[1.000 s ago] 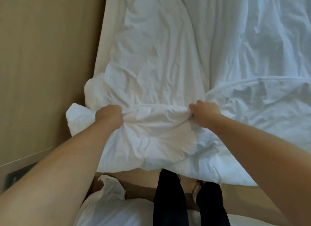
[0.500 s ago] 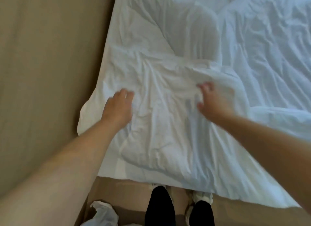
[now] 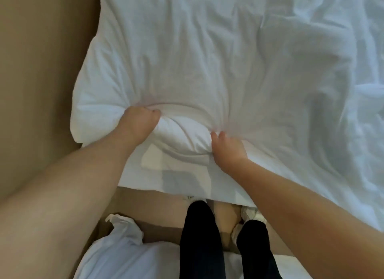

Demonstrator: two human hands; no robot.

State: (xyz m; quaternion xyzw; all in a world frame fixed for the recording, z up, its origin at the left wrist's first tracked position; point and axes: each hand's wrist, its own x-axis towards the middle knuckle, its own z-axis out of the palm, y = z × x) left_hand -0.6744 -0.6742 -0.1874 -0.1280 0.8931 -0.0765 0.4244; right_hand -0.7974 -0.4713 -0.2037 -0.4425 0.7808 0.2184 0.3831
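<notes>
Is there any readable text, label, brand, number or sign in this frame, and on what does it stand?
None can be read. The white duvet, gripped by the left hand and the right hand, shows no print or tag. The dark trousers, the white bedding on the floor and the tan wall are plain too.

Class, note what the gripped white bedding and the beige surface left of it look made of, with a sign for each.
The white bedding: woven fabric, probably cotton, matt; creases and bunches in the left hand and right hand. The beige surface: smooth, matt; material unclear.
</notes>
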